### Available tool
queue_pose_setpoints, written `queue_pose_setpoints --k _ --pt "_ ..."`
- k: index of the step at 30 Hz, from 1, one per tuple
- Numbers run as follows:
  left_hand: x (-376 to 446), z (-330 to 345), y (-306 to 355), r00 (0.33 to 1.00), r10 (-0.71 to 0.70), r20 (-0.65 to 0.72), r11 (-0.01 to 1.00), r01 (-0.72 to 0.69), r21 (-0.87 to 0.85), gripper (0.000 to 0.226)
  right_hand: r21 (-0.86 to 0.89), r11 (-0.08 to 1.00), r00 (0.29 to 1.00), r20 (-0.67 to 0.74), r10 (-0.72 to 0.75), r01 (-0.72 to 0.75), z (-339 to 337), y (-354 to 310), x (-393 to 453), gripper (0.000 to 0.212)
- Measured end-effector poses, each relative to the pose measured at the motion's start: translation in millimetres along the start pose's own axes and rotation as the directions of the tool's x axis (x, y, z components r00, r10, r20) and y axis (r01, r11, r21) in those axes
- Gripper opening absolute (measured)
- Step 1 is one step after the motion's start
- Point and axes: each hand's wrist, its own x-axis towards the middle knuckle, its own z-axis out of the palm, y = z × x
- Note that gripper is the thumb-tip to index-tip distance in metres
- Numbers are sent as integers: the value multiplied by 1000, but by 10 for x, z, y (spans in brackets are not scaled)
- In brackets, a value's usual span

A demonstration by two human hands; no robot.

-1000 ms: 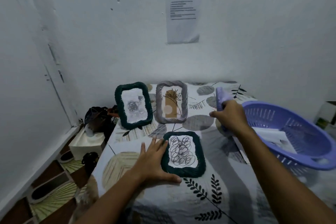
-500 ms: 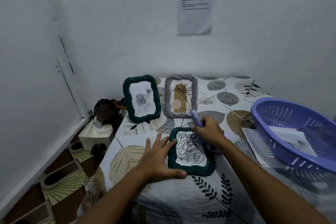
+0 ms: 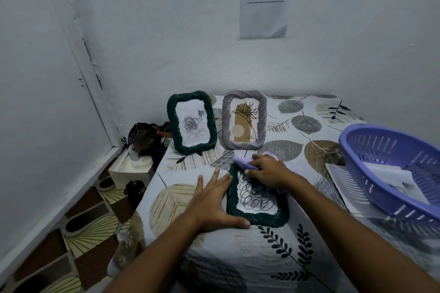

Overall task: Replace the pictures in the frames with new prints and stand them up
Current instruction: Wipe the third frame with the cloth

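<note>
Frame (image 3: 257,200) lying flat on the table (image 3: 273,257), nearest us: we press our left hand (image 3: 212,204), fingers straight and spread, against its left edge, while our right hand (image 3: 269,171) holds a lilac cloth (image 3: 245,164) on its glass. We judge it light and rigid, the glass fragile and slick, so the ropy dark-green border is the place to grip. Behind it stand two more frames, one dark green (image 3: 191,122), one grey (image 3: 244,120): three frames in all. At right, one lilac basket (image 3: 371,135) holds loose prints (image 3: 390,177); their number we cannot tell.
</note>
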Motion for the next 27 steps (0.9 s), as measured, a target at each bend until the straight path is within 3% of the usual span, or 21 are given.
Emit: queue_pose_setpoints --k 5,10,21,27 --pt "6 8 -23 1000 10 13 998 -11 68 126 -135 991 999 43 -18 23 18 -98 -52 44" --pt "8 31 -18 1000 28 9 992 -29 124 127 -210 977 999 0 -42 41 42 -92 -66 45" --pt "1 56 -15 1000 4 -10 990 -2 140 127 -46 998 996 -78 33 -37 -129 168 -332 34" --pt "1 57 -16 1000 6 -9 992 -5 125 127 -119 993 996 -83 17 -27 -90 56 -326 28"
